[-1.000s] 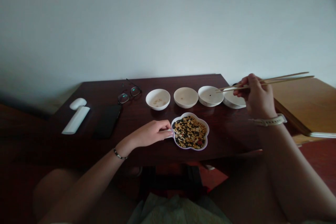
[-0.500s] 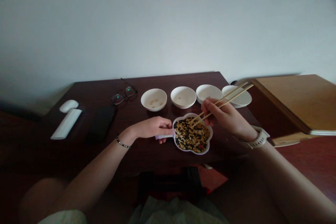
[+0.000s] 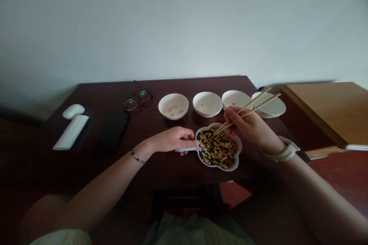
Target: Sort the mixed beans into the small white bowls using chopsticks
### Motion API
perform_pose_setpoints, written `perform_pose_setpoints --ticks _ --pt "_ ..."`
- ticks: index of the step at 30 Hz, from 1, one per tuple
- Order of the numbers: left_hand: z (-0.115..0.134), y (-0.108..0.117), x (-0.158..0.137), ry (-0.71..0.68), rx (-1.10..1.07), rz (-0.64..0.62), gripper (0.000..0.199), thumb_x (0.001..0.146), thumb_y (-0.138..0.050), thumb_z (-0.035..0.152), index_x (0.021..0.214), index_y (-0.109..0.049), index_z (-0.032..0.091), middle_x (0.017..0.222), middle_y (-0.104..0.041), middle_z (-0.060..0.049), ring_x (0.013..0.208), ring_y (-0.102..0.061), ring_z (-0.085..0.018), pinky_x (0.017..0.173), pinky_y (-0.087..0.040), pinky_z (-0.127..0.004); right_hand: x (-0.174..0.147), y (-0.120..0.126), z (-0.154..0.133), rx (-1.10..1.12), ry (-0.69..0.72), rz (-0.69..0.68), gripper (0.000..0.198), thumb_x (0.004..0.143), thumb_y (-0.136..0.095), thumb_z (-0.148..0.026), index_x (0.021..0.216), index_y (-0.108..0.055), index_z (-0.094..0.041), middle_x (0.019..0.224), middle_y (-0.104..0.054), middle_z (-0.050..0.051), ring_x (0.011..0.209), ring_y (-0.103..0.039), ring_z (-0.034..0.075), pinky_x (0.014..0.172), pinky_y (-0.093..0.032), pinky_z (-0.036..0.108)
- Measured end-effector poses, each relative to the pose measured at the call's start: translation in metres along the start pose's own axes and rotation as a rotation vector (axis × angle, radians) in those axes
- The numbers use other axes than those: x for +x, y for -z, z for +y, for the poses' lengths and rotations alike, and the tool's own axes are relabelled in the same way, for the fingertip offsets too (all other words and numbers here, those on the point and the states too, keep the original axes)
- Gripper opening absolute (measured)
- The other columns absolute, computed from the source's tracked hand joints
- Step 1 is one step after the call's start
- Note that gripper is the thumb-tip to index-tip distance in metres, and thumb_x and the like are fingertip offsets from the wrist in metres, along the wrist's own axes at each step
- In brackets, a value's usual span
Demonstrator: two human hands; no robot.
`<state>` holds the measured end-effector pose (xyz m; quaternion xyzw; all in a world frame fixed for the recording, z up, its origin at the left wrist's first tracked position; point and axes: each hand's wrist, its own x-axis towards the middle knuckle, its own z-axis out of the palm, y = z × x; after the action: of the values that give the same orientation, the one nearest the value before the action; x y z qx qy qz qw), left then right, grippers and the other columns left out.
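Observation:
My left hand [image 3: 175, 139] is closed around the short handle of a flower-shaped bowl [image 3: 239, 152] with a pale purple outside. Mixed beans and seeds [image 3: 218, 149], black, yellow and whitish, fill it. Between the fingers of my right hand [image 3: 247, 124] is a pair of chopsticks [image 3: 257, 103], their tips down among the beans near the bowl's far side. Whether the tips pinch a bean is too small to tell. Behind stand a white bowl [image 3: 173, 101] with several pale pieces, a second white bowl [image 3: 207, 99] with a small piece, and a third white bowl [image 3: 234, 95] with dark specks.
Another white bowl [image 3: 273, 105] stands at the row's right end, partly behind the chopsticks. On the left lie eyeglasses [image 3: 138, 101], a dark flat object [image 3: 112, 130], a white mouse-shaped object [image 3: 73, 111] and a white oblong case [image 3: 71, 132]. A wooden surface [image 3: 330, 107] is at right.
The chopsticks' upper ends have spread further apart, and their tips have shifted slightly within the beans. The whole scene sits a little differently as the camera turned. My left hand keeps the handle.

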<state>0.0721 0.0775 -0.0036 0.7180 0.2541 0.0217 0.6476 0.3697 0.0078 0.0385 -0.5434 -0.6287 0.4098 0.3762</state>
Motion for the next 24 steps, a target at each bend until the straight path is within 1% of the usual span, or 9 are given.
perform_pose_setpoints --ticks 5,8,12,16,20,24 --pt "0.001 0.000 -0.001 0.007 0.020 0.005 0.041 0.102 -0.072 0.059 0.101 -0.070 0.018 0.078 -0.075 -0.003 0.062 -0.066 -0.013 0.060 -0.050 -0.024 0.000 0.010 -0.003 0.048 -0.028 0.015 0.049 0.109 -0.055 -0.065 0.085 -0.061 -0.024 0.064 -0.068 0.001 0.054 -0.061 0.015 0.050 -0.047 0.027" --pt "0.000 0.000 -0.001 0.014 0.029 0.007 0.041 0.102 -0.072 0.059 0.102 -0.070 0.018 0.079 -0.075 -0.003 0.064 -0.067 -0.013 0.060 -0.050 -0.024 0.000 0.012 -0.005 0.062 -0.034 0.006 0.050 0.108 -0.056 -0.067 0.085 -0.062 -0.023 0.064 -0.068 0.001 0.053 -0.061 0.015 0.049 -0.047 0.026" --pt "-0.001 0.000 -0.001 0.009 0.013 0.009 0.041 0.102 -0.072 0.058 0.101 -0.069 0.017 0.077 -0.073 -0.002 0.062 -0.064 -0.012 0.059 -0.050 -0.023 0.000 0.005 -0.006 0.085 -0.042 -0.022 0.050 0.107 -0.057 -0.068 0.084 -0.061 -0.023 0.062 -0.067 0.001 0.053 -0.061 0.015 0.050 -0.048 0.026" --pt "-0.001 0.000 0.000 0.011 0.012 0.006 0.042 0.101 -0.073 0.059 0.101 -0.070 0.017 0.076 -0.073 -0.002 0.061 -0.062 -0.012 0.058 -0.049 -0.023 -0.001 -0.003 -0.002 0.116 -0.048 -0.083 0.050 0.110 -0.053 -0.065 0.084 -0.059 -0.023 0.061 -0.066 0.000 0.053 -0.061 0.014 0.050 -0.047 0.024" --pt "0.000 0.000 0.000 0.010 0.015 0.006 0.042 0.101 -0.072 0.060 0.102 -0.070 0.017 0.076 -0.073 -0.002 0.062 -0.063 -0.012 0.059 -0.049 -0.023 0.000 -0.005 0.005 0.106 -0.049 -0.120 0.049 0.111 -0.052 -0.065 0.086 -0.059 -0.023 0.063 -0.065 -0.001 0.052 -0.062 0.014 0.049 -0.047 0.024" --pt "0.001 0.000 0.000 0.012 0.025 0.005 0.041 0.103 -0.071 0.059 0.102 -0.070 0.017 0.077 -0.073 -0.002 0.061 -0.063 -0.012 0.058 -0.049 -0.023 0.002 -0.005 0.009 0.078 -0.043 -0.139 0.051 0.109 -0.053 -0.067 0.083 -0.059 -0.024 0.062 -0.065 -0.001 0.051 -0.062 0.015 0.048 -0.048 0.025"
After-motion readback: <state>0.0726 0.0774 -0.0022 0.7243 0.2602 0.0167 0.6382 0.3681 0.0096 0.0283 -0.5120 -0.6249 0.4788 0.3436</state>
